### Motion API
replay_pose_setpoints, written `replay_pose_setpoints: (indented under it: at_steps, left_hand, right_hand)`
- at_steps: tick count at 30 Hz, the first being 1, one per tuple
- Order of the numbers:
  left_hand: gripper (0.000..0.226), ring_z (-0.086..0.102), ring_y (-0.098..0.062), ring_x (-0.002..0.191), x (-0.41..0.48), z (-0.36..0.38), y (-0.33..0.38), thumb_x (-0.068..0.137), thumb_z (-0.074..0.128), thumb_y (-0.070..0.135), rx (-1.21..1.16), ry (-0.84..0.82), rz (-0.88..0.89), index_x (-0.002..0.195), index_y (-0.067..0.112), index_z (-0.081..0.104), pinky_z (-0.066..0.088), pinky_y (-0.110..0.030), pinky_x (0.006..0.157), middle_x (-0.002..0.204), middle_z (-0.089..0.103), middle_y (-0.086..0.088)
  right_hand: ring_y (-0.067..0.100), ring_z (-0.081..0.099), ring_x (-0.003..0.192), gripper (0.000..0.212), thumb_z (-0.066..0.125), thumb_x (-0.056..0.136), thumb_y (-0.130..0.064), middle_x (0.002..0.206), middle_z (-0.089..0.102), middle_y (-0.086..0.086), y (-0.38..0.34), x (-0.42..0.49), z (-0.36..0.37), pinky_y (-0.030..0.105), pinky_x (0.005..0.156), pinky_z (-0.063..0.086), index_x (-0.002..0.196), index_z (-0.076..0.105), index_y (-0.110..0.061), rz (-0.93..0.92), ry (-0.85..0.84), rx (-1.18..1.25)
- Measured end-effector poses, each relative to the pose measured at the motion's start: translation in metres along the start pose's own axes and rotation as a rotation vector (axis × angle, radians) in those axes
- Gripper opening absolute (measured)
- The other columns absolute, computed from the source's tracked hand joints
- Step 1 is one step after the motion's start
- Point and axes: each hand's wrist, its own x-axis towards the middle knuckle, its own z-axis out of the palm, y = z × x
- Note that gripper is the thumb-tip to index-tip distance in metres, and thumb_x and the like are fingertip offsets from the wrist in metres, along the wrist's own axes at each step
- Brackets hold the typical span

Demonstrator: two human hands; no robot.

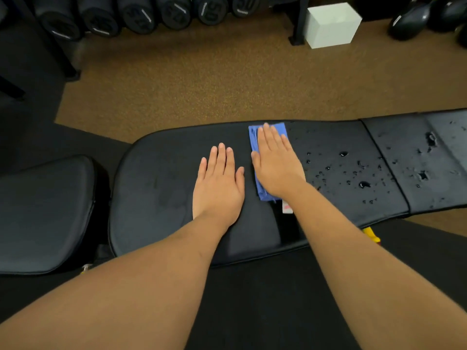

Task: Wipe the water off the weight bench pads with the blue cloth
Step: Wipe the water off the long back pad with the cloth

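Mid-wipe, roughly half done by my read. Both forearms come in from the near edge.

The left hand [218, 183] lies flat on the long bench pad [156, 173], fingers straight and together, holding nothing; it looks like it is just bracing. The right hand [276, 162] is just beside it to the right, also flat with fingers straight, pressing the blue cloth [253, 140] down on the same pad.

The cloth is folded and lies under the right palm and fingers. Its blue edge shows on the left and far sides of the hand, and a small white tag [286, 207] pokes out at the near end. The left hand is near the cloth but not touching it.

The pad left of the cloth looks dry. Water droplets [364, 184] start just right of the cloth and run on across the seam onto the right pad section [442, 190].

Next move, as a judgement: push the cloth right through the drops with the palm kept flat, then cover the right section.

The small seat pad [45, 210] at far left shows no drops.

Farther off are brown carpet [202, 72], a white box [331, 24] and a row of dumbbells [141, 16].
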Motion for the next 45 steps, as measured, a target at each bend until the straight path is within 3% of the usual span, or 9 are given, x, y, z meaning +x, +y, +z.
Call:
replay_pose_setpoints:
  at_steps: [3, 6, 11, 18, 26, 33, 41, 45]
  left_hand:
    - [0.06, -0.01, -0.013, 0.154, -0.007, 0.001, -0.001, 0.106, 0.0, 0.042, 0.02, 0.004, -0.006, 0.16, 0.016, 0.001, -0.002, -0.037, 0.127, 0.169, -0.004, -0.001]
    - [0.064, -0.012, -0.013, 0.154, -0.002, -0.002, 0.001, 0.102, -0.003, 0.045, 0.009, 0.018, -0.004, 0.16, 0.017, 0.0, -0.001, -0.037, 0.127, 0.168, -0.004, 0.0]
    - [0.064, -0.01, -0.012, 0.154, 0.001, -0.002, 0.003, 0.103, 0.0, 0.045, 0.002, 0.027, -0.004, 0.16, 0.017, 0.003, -0.002, -0.036, 0.126, 0.168, -0.002, 0.001]
    - [0.059, -0.01, -0.012, 0.154, 0.0, -0.003, 0.004, 0.107, 0.008, 0.043, -0.008, 0.036, -0.01, 0.16, 0.017, 0.002, -0.004, -0.035, 0.126, 0.168, -0.002, 0.001]
    - [0.059, -0.009, -0.012, 0.154, 0.001, -0.001, 0.001, 0.107, 0.007, 0.042, 0.005, 0.027, -0.005, 0.161, 0.016, 0.006, -0.003, -0.036, 0.126, 0.169, 0.0, 0.0]
    - [0.06, -0.006, -0.013, 0.155, 0.0, -0.004, 0.002, 0.107, 0.009, 0.043, 0.012, 0.028, -0.012, 0.16, 0.016, 0.006, -0.001, -0.037, 0.127, 0.169, 0.002, -0.001]
    - [0.061, -0.002, -0.013, 0.155, 0.0, -0.004, 0.003, 0.107, 0.012, 0.043, 0.003, 0.024, -0.012, 0.161, 0.014, 0.011, 0.0, -0.037, 0.127, 0.169, 0.006, -0.002]
    - [0.061, -0.001, -0.014, 0.155, -0.001, -0.005, 0.001, 0.107, 0.014, 0.042, -0.012, 0.03, -0.013, 0.161, 0.013, 0.013, 0.0, -0.037, 0.127, 0.169, 0.007, -0.002]
  right_hand:
    - [0.021, -0.004, 0.154, 0.063, 0.008, 0.105, -0.04, 0.166, -0.003, 0.01, -0.001, -0.051, 0.007, 0.041, 0.125, 0.005, 0.158, 0.001, -0.006, -0.041, -0.002, -0.031]
    - [0.019, -0.004, 0.154, 0.063, 0.011, 0.105, -0.04, 0.167, -0.002, 0.009, 0.006, -0.029, 0.003, 0.04, 0.125, 0.005, 0.158, 0.0, -0.007, -0.051, 0.034, -0.009]
    - [0.019, -0.007, 0.153, 0.063, 0.015, 0.107, -0.039, 0.167, -0.005, 0.008, 0.008, 0.013, -0.001, 0.038, 0.125, -0.002, 0.158, -0.003, -0.007, 0.001, 0.009, -0.021]
    - [0.019, -0.006, 0.154, 0.066, 0.006, 0.103, -0.043, 0.167, -0.004, 0.008, 0.001, -0.055, 0.006, 0.041, 0.125, 0.004, 0.158, -0.001, -0.007, -0.031, 0.001, -0.002]
    - [0.02, -0.007, 0.153, 0.062, 0.013, 0.106, -0.038, 0.167, -0.005, 0.009, 0.011, 0.035, -0.004, 0.039, 0.125, -0.003, 0.158, -0.004, -0.007, 0.043, -0.004, -0.041]
    - [0.018, -0.001, 0.154, 0.063, 0.009, 0.105, -0.043, 0.166, 0.003, 0.008, 0.006, -0.12, 0.003, 0.041, 0.125, 0.008, 0.158, 0.005, -0.007, -0.003, 0.014, -0.001]
    - [0.02, -0.003, 0.154, 0.07, -0.001, 0.098, -0.043, 0.167, 0.001, 0.009, 0.011, -0.068, 0.002, 0.048, 0.124, -0.001, 0.158, 0.001, -0.006, 0.02, 0.001, -0.066]
    - [0.02, -0.002, 0.154, 0.066, 0.005, 0.102, -0.042, 0.167, 0.003, 0.01, 0.008, -0.103, 0.005, 0.049, 0.124, 0.0, 0.158, 0.002, -0.006, 0.002, 0.026, -0.048]
